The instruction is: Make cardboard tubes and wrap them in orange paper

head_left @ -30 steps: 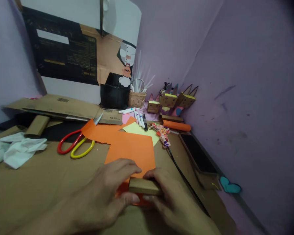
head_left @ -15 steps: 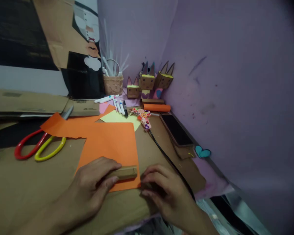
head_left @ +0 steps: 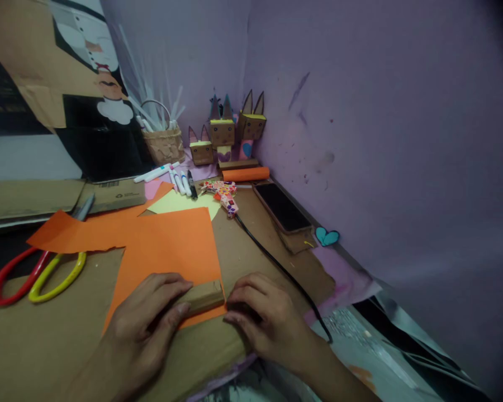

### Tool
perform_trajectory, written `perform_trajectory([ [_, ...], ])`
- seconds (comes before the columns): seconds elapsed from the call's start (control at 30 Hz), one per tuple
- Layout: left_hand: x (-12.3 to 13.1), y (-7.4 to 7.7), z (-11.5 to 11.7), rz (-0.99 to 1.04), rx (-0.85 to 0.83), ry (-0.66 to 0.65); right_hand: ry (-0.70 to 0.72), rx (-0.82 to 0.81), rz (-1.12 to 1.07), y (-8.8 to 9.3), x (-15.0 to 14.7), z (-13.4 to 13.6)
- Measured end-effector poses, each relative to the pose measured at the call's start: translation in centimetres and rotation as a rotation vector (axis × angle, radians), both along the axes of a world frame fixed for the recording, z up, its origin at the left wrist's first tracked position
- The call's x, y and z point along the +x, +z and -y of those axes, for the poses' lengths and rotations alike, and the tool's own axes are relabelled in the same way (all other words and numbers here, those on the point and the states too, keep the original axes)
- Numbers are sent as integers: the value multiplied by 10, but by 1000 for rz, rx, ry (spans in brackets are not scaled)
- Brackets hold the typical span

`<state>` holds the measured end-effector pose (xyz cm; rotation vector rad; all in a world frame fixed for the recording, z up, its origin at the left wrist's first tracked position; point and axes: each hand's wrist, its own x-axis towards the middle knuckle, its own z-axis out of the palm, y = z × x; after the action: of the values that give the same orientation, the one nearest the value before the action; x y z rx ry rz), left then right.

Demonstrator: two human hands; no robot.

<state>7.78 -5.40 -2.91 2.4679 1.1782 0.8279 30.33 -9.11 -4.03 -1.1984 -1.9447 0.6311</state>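
A flat orange paper sheet (head_left: pixel 171 243) lies on the brown table covering. Near its lower edge rests a small folded cardboard piece (head_left: pixel 205 296). My left hand (head_left: pixel 146 318) is closed around the left end of that piece, thumb in front and fingers behind. At the right edge of the sheet, my right hand (head_left: pixel 262 312) has its fingers curled with thumb and fingertips close together, just beside the cardboard's right end. Whether anything is between those fingertips is too small to tell.
Red-and-yellow scissors (head_left: pixel 58 279) lie left, partly under orange paper. A patterned glue gun (head_left: pixel 226 196) with a black cord, a phone (head_left: pixel 283 207) and markers (head_left: pixel 180 183) lie farther back. Behind stand cardboard figures (head_left: pixel 223 133) and a basket (head_left: pixel 165 145). A wall rises at right.
The view has turned to the right, so the objects appear farther left. My right hand has come slightly closer to the cardboard's end; my left hand keeps its hold.
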Motion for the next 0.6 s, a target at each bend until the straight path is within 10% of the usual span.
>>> perform_trajectory([
  [0.6, -13, 21, 0, -5, 113, 67, -73, -35, 51, 1, -9, -11],
])
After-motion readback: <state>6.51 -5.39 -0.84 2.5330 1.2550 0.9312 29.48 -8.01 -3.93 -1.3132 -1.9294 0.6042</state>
